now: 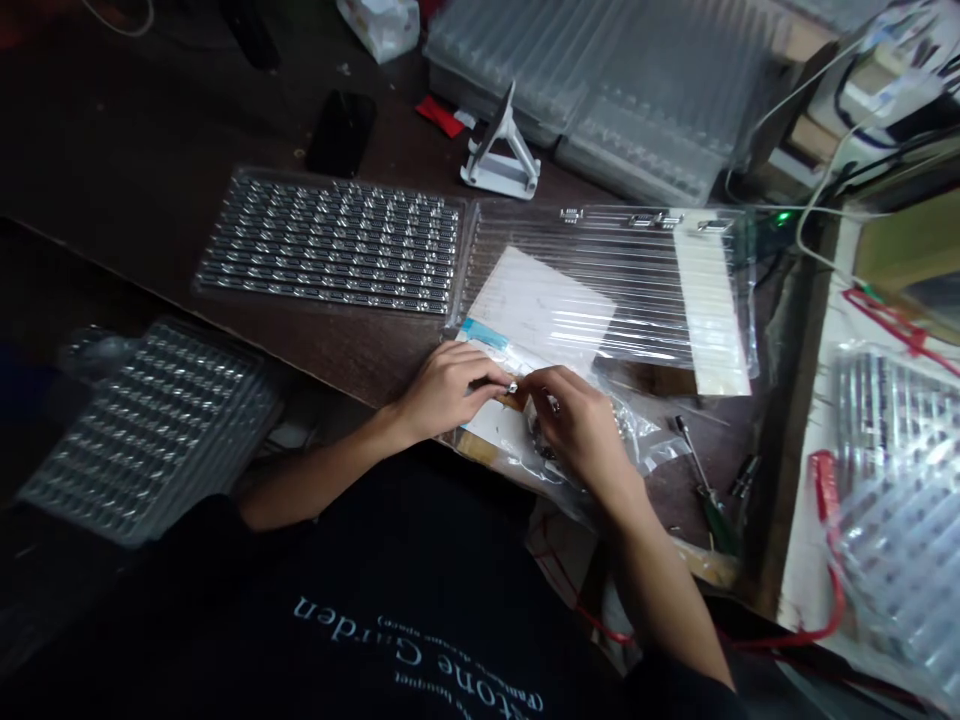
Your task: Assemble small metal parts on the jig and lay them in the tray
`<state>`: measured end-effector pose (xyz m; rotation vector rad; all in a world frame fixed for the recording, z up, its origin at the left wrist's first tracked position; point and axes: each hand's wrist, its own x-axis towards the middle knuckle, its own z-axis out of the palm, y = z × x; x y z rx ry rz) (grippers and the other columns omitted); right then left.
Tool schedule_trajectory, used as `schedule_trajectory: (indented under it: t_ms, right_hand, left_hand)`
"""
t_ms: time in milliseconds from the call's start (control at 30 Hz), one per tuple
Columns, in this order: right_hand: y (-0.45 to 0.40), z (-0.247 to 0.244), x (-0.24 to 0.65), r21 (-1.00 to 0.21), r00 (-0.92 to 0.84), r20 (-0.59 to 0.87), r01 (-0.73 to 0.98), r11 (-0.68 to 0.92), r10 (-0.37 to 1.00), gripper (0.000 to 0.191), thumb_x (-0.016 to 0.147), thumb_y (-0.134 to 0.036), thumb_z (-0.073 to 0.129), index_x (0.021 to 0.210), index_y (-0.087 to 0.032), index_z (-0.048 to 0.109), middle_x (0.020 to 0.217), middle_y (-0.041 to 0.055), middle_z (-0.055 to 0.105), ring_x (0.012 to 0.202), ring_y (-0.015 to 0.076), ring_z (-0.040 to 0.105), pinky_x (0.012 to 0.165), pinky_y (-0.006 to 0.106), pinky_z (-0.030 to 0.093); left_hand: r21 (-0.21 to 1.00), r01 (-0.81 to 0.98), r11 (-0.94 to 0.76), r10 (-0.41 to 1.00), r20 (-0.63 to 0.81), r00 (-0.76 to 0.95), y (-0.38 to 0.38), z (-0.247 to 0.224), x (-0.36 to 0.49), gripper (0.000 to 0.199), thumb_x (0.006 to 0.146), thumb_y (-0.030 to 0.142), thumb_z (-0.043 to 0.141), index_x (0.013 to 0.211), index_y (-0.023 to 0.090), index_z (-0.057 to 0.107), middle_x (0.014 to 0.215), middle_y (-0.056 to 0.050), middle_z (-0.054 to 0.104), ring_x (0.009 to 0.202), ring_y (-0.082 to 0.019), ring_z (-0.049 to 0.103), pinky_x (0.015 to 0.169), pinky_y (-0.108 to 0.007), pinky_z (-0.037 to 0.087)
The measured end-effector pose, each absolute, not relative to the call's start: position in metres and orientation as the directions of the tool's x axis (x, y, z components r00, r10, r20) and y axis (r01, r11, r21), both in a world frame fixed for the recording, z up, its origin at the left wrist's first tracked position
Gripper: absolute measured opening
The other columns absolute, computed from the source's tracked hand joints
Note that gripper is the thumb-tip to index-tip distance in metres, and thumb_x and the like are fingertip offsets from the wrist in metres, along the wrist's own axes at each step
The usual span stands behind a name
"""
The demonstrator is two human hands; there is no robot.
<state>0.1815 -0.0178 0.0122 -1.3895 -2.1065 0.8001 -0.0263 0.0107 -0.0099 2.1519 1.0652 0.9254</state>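
Note:
Between the thumb and forefinger of my left hand [450,385] is a small shiny metal part [511,387], too small to name. My right hand [574,410] is close beside it, fingers bent together above a clear plastic bag [634,425] of small metal pieces; what its fingertips hold, if anything, is hidden. Under both hands lie white sheets [540,300] with a blue strip. Behind them a clear ribbed tray [637,325] carries a few small metal parts along its far edge and a pale strip at its right.
A tray filled with metal parts [330,240] lies left of centre; more filled trays [150,430] are stacked lower left. A phone [341,133], a white stand [501,160] and stacked clear trays [600,70] sit at the back. A green-handled screwdriver [709,495] lies right.

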Motion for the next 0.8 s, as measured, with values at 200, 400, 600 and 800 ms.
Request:
schedule_trajectory:
  t_ms: [200,400,600,800]
  right_hand:
    - [-0.021,0.007,0.171,-0.653,-0.47,0.123,0.625,0.428,0.874,0.022,0.096,-0.011,0.044,0.099,-0.021,0.064,0.092,0.0067,0.07,0.084,0.0192,0.064,0.075,0.03,0.052]
    - [-0.023,0.012,0.17,-0.578,-0.531,0.112,0.653,0.489,0.84,0.03,0.098,-0.011,0.041,0.115,-0.021,0.064,0.106,0.008,0.071,0.096,0.0212,0.065,0.08,0.033,0.052]
    - [-0.026,0.034,0.211,-0.56,-0.406,-0.073,0.773,0.299,0.911,0.012,0.094,-0.027,0.061,0.1,-0.022,0.07,0.094,0.0063,0.073,0.081,0.021,0.068,0.072,0.032,0.05]
    - [-0.032,0.031,0.222,-0.47,-0.411,-0.242,0.842,0.265,0.879,0.009,0.088,-0.02,0.064,0.095,-0.022,0.07,0.092,0.0064,0.072,0.083,0.0227,0.068,0.072,0.033,0.048]
  left_hand:
    - [0.714,0.572,-0.404,0.914,0.292,0.281,0.003,-0.004,-0.037,0.004,0.088,0.022,0.07,0.092,0.02,0.071,0.091,-0.002,0.076,0.086,-0.019,0.068,0.081,-0.033,0.048]
    - [0.707,0.582,-0.402,0.915,0.28,0.291,0.001,-0.003,-0.033,0.003,0.089,0.021,0.069,0.091,0.02,0.07,0.092,-0.002,0.075,0.089,-0.019,0.066,0.083,-0.032,0.047]
    - [0.761,0.455,-0.461,0.874,0.303,0.379,-0.001,-0.007,-0.003,0.005,0.086,0.019,0.072,0.088,0.019,0.067,0.088,-0.001,0.073,0.088,-0.018,0.065,0.081,-0.032,0.047]
    - [0.777,0.437,-0.453,0.865,0.266,0.424,-0.001,-0.012,0.002,0.007,0.085,0.02,0.074,0.087,0.02,0.067,0.089,0.0,0.074,0.09,-0.018,0.063,0.084,-0.034,0.047]
